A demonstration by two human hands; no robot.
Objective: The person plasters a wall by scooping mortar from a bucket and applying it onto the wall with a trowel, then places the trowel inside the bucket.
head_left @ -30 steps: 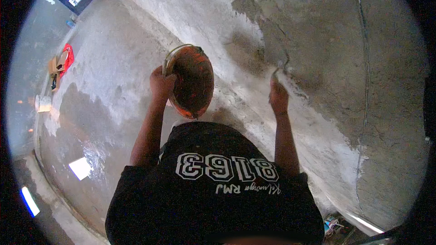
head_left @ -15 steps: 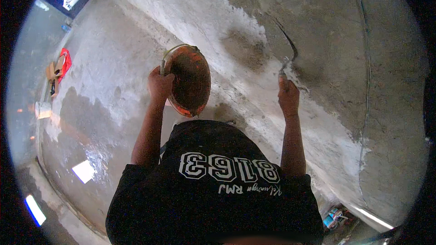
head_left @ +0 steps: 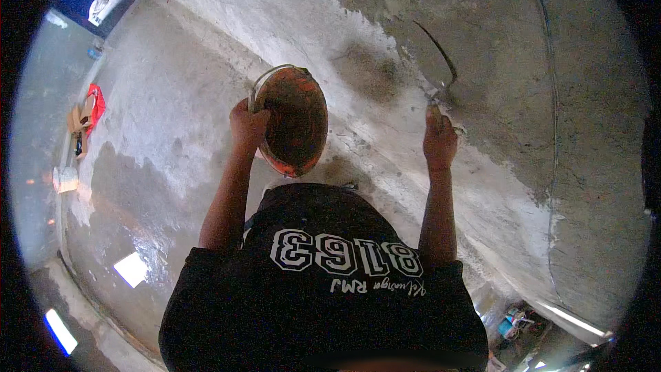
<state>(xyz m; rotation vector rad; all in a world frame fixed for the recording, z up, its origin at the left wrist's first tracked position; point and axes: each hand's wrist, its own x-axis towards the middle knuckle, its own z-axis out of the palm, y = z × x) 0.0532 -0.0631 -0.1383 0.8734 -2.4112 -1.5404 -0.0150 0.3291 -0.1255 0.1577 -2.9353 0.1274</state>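
Observation:
My left hand is closed on the wire handle of an orange-rimmed bucket, by its left side. The bucket tilts its open mouth toward me, and its inside looks dark and crusted. Further right, my right hand is wrapped round the handle of a trowel. The trowel's thin dark blade shows nearly edge-on, against the rough grey wall. Damp plaster and a darker patch lie to the left of the blade. The fingers hide most of the trowel's handle.
A cable runs along the wall at the right. On the left stand a pale bucket, a cardboard box and a red bag. Wet patches mark the concrete floor. Several blue items lie at the lower right.
The bucket has shifted slightly to the right with my left hand. My right hand has turned a little on the trowel, whose blade sits slightly further right.

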